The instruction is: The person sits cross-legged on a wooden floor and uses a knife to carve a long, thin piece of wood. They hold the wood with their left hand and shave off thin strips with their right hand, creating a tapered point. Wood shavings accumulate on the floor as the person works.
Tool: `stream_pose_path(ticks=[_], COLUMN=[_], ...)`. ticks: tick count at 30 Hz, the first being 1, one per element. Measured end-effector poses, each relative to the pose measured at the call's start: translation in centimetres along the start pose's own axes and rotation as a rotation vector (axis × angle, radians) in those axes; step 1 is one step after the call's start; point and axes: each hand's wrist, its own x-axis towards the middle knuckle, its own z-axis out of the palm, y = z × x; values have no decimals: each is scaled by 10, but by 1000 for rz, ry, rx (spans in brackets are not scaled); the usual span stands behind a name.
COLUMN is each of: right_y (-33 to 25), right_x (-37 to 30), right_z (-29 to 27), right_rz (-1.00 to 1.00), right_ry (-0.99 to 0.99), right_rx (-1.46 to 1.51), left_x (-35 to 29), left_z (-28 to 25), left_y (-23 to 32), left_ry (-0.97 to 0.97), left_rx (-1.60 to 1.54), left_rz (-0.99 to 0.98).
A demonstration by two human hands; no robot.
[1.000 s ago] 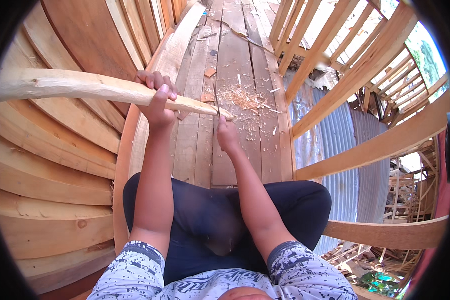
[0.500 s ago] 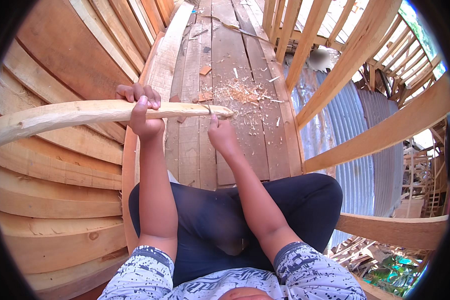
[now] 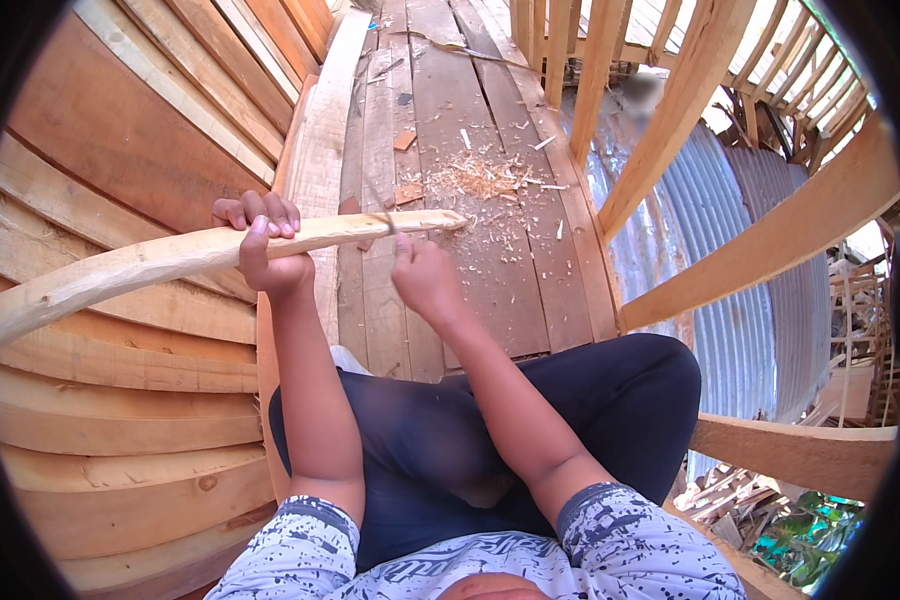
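Note:
A long pale wooden pole (image 3: 140, 265), peeled and slightly curved, stretches from the left edge to a tapered tip above the floor. My left hand (image 3: 278, 272) is wrapped round it, thumb on the near side and fingers over the far side. Closer to the tip, my right hand (image 3: 428, 278) is closed on a knife (image 3: 391, 223). Its thin dark blade lies across the pole just short of the tapered end; the handle is hidden inside my fist.
Wood shavings (image 3: 485, 175) litter the plank floor (image 3: 380, 320) beyond the pole. Stacked boards (image 3: 120, 365) line the left side. To the right, a slatted wooden railing (image 3: 760, 250) stands above corrugated metal sheets (image 3: 725, 290). My crossed legs (image 3: 610, 400) are close below my arms.
My right hand and the knife blade have moved left along the pole, away from its tip. The pole's left part sits lower in view, while my left hand keeps its hold.

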Motion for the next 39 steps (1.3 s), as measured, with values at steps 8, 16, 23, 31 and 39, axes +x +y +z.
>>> stream_pose_path(ticks=[8,16,23,31,39], right_y=[53,6,17,62,-21], right_x=[37,3,0,38,-11], right_z=[-16,6,0,-1,-3], right_rz=[137,-66,-48,143,-67], right_ry=[6,112,85,117,-74], right_rx=[22,-15,20,10,-89], left_x=[1,-1,1,-1,-2], left_z=[16,2,3,14,-1], left_y=[-8,-7,-2,-7,-1], left_ry=[-54,-37,-51,-46,-40], left_rx=[-35,-46,-24,-30,-22], left_rz=[13,-1,11,7,6])
